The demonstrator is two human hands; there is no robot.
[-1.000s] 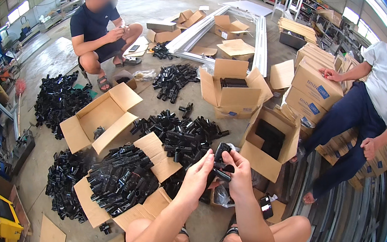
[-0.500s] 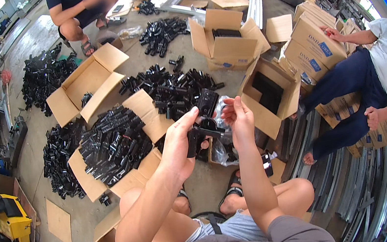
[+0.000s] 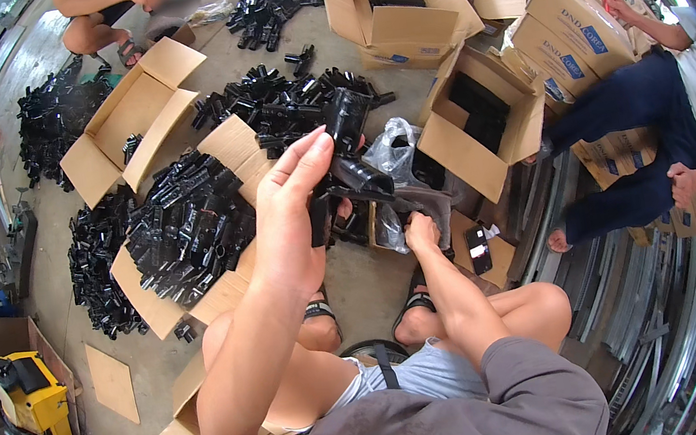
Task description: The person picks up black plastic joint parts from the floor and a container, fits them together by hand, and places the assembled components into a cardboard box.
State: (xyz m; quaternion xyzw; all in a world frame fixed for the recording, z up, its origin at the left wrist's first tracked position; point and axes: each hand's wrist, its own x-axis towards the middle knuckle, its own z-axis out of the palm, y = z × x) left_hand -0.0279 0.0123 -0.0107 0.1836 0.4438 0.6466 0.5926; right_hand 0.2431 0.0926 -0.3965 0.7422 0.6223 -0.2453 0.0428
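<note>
Raised in front of me, my left hand (image 3: 294, 198) grips a glossy black T-shaped pipe fitting (image 3: 347, 118), its tube ends showing beyond the fingers. My right hand (image 3: 422, 232) is lower down, at a small open box lined with a clear plastic bag (image 3: 393, 151). Its fingers are curled over the contents, and whatever they hold is hidden. Behind the raised fitting spreads a heap of similar black fittings (image 3: 255, 97). To the left, an opened carton is piled high with more black fittings (image 3: 187, 227).
An open carton (image 3: 523, 135) with black pieces stands right of the box, and a phone (image 3: 479, 250) lies on cardboard. A person in dark trousers (image 3: 635, 137) sits at the right beside stacked cartons (image 3: 571, 30). Another person (image 3: 94, 26) squats at the far left. Long metal profiles (image 3: 636, 302) lie at right.
My right hand has dropped from beside the fitting down to the plastic-lined box. My left hand still holds the fitting, now slightly further left. The view has shifted a little.
</note>
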